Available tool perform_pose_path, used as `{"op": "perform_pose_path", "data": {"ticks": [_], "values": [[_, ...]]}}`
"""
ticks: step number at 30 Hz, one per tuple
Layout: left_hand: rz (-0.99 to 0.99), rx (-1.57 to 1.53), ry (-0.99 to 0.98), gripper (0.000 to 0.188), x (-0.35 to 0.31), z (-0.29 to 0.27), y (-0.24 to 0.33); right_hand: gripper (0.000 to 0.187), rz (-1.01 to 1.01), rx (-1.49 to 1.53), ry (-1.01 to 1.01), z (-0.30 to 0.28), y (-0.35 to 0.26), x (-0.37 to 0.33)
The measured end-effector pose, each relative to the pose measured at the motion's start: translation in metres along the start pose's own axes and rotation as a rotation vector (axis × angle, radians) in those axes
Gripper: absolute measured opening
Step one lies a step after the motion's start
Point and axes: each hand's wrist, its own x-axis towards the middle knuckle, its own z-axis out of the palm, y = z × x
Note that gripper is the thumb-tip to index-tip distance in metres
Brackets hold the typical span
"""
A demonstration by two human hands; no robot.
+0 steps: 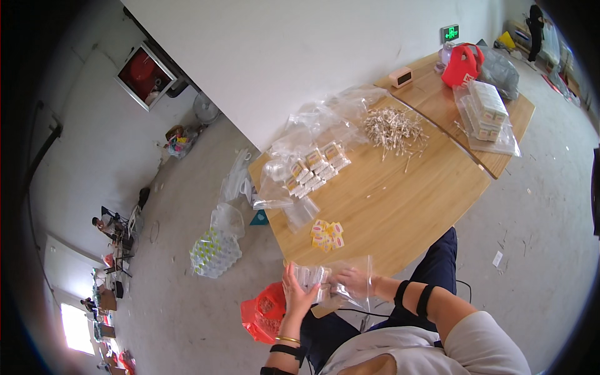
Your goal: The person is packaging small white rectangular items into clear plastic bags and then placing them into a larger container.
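Close to my body at the table's near edge, my left hand is closed around a row of small white packs. These packs sit in a clear plastic bag. My right hand shows through the bag's film, its fingers curled against the right side of the packs; the fingertips are partly hidden. Just beyond the hands lies a loose heap of yellow-and-white cards. Farther off on the table, several stacked white packs with yellow labels rest beside crumpled clear bags.
A pile of loose cotton swabs spreads over the wooden table. At its far right are wrapped white packs, a red bag and a small clock. A red plastic bag hangs beside my left forearm; clear bags lie on the floor.
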Motion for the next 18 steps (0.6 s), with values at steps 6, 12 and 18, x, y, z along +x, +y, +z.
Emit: {"op": "perform_pose_path", "data": {"ticks": [6, 12, 18], "values": [[-0.052, -0.249, -0.258, 0.111, -0.001, -0.007, -0.04, 0.049, -0.091, -0.211, -0.062, -0.006, 0.001, 0.01], [-0.008, -0.003, -0.216, 0.115, -0.009, -0.005, -0.022, 0.038, -0.2, -0.163, 0.005, -0.013, 0.0, 0.021], [0.022, -0.044, -0.156, 0.112, -0.013, 0.008, -0.021, 0.034, -0.34, -0.057, 0.186, 0.021, 0.016, 0.017]]}}
